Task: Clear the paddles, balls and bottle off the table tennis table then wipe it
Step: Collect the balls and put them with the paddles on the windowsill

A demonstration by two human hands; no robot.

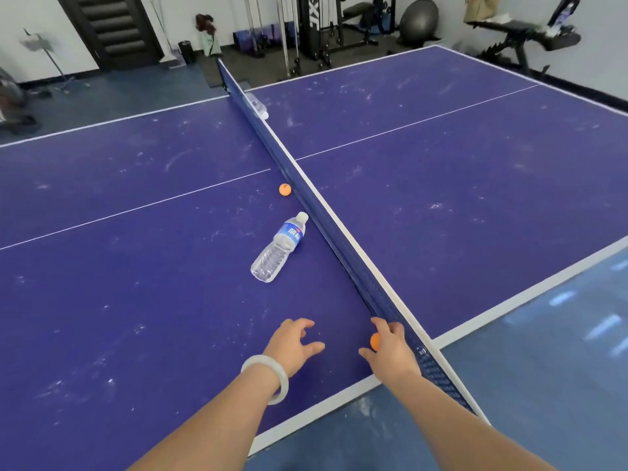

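Bottle (279,248) flat on table (136,300), contents unclear.

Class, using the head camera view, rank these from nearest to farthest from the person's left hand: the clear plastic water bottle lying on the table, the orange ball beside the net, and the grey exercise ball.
1. Clear plastic water bottle, lying just beyond the left hand.
2. Orange ball, farther along, against the net.
3. Grey exercise ball, on the floor past the table.
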